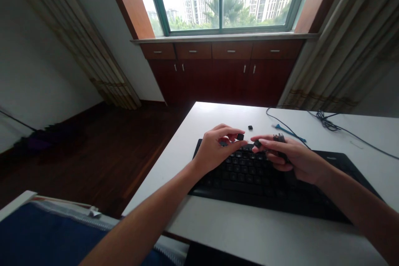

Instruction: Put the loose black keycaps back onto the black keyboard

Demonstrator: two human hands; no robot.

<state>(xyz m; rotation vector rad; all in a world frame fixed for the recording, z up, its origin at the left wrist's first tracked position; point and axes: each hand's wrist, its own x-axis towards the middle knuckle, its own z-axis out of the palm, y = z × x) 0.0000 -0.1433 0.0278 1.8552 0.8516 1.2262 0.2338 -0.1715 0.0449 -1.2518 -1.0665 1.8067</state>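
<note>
A black keyboard [249,178] lies on the white table [249,232] in front of me. My left hand [215,149] hovers over the keyboard's far left end, its fingertips pinched on a small black keycap [240,136]. My right hand [289,156] is curled over the keyboard's middle, holding another black keycap [257,144] at its fingertips and several more dark pieces [279,137] against its fingers. The two hands nearly meet fingertip to fingertip. One loose black keycap [250,127] rests on the table just beyond the keyboard.
A blue tool [289,133] and black cables [327,124] lie on the table's far right. Beyond the table's left edge is dark wooden floor. Wooden cabinets [224,70] stand under the window. A blue fabric item [46,237] sits at the lower left.
</note>
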